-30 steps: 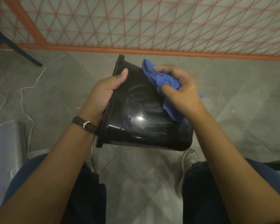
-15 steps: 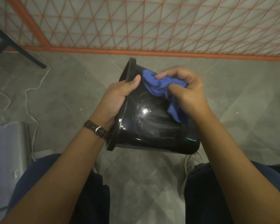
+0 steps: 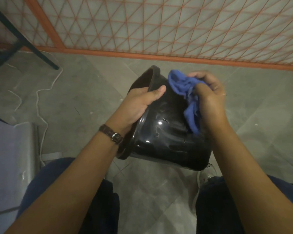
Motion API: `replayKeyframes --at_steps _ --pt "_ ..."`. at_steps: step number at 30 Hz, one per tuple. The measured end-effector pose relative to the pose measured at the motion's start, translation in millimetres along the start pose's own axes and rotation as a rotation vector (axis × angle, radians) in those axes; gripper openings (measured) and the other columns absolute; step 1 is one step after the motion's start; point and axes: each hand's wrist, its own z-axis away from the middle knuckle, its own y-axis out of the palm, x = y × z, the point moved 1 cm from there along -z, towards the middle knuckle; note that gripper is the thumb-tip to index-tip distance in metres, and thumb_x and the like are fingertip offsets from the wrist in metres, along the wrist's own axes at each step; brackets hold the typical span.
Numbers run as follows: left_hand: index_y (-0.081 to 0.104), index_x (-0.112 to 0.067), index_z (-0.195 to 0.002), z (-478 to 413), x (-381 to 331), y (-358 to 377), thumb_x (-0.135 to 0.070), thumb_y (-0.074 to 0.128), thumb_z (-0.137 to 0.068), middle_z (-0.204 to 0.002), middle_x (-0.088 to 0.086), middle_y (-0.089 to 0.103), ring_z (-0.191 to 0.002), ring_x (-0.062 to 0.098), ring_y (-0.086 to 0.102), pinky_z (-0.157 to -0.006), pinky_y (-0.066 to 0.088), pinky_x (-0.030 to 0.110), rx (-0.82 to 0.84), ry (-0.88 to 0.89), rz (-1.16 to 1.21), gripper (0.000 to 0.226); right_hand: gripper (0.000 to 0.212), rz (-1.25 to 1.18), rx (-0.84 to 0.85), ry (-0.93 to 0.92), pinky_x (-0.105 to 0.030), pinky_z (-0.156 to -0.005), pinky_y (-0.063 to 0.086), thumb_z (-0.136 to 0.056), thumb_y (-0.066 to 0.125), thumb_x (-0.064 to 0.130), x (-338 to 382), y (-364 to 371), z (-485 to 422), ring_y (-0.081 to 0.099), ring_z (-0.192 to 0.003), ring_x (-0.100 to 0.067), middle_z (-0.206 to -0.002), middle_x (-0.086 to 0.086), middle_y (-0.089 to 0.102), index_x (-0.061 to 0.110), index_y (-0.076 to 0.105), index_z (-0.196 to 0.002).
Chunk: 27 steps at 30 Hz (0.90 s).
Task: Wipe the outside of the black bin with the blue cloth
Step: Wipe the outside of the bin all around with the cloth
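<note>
Above the grey floor, between your two knees, you hold the black bin off the ground and tipped onto its side. Its open mouth faces left and away from you; its base points toward your right knee. The glossy wall turned upward shows bright highlights and pale streaks.

Your left hand grips the bin at the rim. The thumb lies flat across the outer wall just below the rim. The other fingers pass over the rim into the mouth and are hidden there, so their exact lie cannot be told. A wristwatch with a dark strap sits on that wrist.

Your right hand is clamped on the blue cloth, fingers curled round the bunched fabric. The cloth rests against the upper part of the bin's outer wall, close to the rim, just beside the left thumb but apart from it. A loose tail of cloth hangs down the wall under the right palm.

Noted around you: an orange lattice panel runs along the far edge of the floor. A white cord winds over the floor at the left. A dark slanted metal leg stands toward the far left corner. A pale metal object lies at the left edge. A white shoe shows beneath the bin's base.
</note>
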Motion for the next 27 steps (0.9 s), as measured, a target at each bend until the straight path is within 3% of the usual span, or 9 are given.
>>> replayKeyframes --at_steps 4,8,11,13,16,19,23,27 --pt "0.072 -0.016 -0.070 -2 10 7 -0.007 0.062 -0.086 -0.066 -0.002 0.072 -0.062 0.010 0.068 -0.062 0.055 0.022 0.088 0.006 -0.166 0.021 0.029 -0.212 0.032 0.117 -0.027 -0.080 0.054 -0.080 0.041 -0.005 -2 8 -1 0.065 -0.089 -0.018 -0.096 -0.006 0.067 0.012 0.058 -0.096" --pt "0.072 -0.018 -0.077 -5 16 6 -0.006 0.066 -0.083 -0.071 -0.005 0.073 -0.070 0.008 0.069 -0.074 0.055 0.024 0.064 0.024 -0.186 0.015 0.038 0.069 0.222 -0.064 -0.035 -0.096 0.050 -0.080 0.041 -0.009 4 21 10 0.062 -0.106 -0.020 -0.110 -0.002 0.062 0.014 0.056 -0.106" --pt "0.071 -0.019 -0.081 -6 11 -3 -0.002 0.064 -0.084 -0.071 -0.006 0.074 -0.071 0.007 0.069 -0.073 0.052 0.022 0.041 0.043 -0.180 0.018 0.042 0.250 0.325 -0.227 -0.037 -0.096 0.050 -0.076 0.045 -0.010 6 27 15 0.060 -0.110 -0.018 -0.108 0.005 0.062 0.020 0.058 -0.103" --pt "0.069 -0.019 -0.087 -4 5 -6 0.002 0.064 -0.080 -0.073 -0.008 0.073 -0.073 0.004 0.068 -0.073 0.051 0.019 0.040 0.068 -0.167 0.023 0.039 0.362 0.377 -0.361 -0.043 -0.093 0.049 -0.072 0.047 -0.002 9 30 17 0.059 -0.106 -0.027 -0.103 0.005 0.063 0.026 0.060 -0.096" --pt "0.068 -0.019 -0.092 -4 3 -6 0.004 0.066 -0.078 -0.082 -0.007 0.073 -0.081 0.003 0.068 -0.077 0.051 0.016 0.046 0.100 -0.176 0.027 0.036 0.359 0.437 -0.368 -0.047 -0.091 0.049 -0.069 0.046 -0.009 13 29 15 0.061 -0.101 -0.029 -0.096 0.005 0.065 0.017 0.063 -0.088" --pt "0.070 -0.017 -0.089 -5 3 -6 0.005 0.065 -0.078 -0.079 -0.004 0.073 -0.077 0.007 0.069 -0.076 0.054 0.020 0.025 0.106 -0.201 0.025 0.035 0.282 0.358 -0.261 -0.042 -0.092 0.050 -0.071 0.045 -0.012 8 23 10 0.064 -0.100 -0.023 -0.095 0.000 0.066 0.013 0.064 -0.088" --pt "0.067 -0.002 -0.089 -7 -10 -22 0.004 0.059 -0.080 -0.067 0.006 0.071 -0.058 0.017 0.067 -0.060 0.057 0.025 -0.109 0.064 -0.018 0.013 0.040 0.424 0.163 -0.222 -0.026 -0.091 0.047 -0.073 0.046 -0.001 -2 5 0 0.061 -0.095 -0.005 -0.097 0.015 0.064 0.031 0.061 -0.091" --pt "0.065 -0.002 -0.106 -9 -21 -44 -0.013 0.063 -0.076 -0.084 0.012 0.071 -0.072 0.022 0.070 -0.074 0.058 0.035 -0.173 0.016 0.212 0.033 0.042 0.569 0.094 -0.205 -0.027 -0.092 0.047 -0.073 0.047 0.005 -12 -20 -6 0.061 -0.101 -0.015 -0.103 0.010 0.065 0.036 0.061 -0.098"
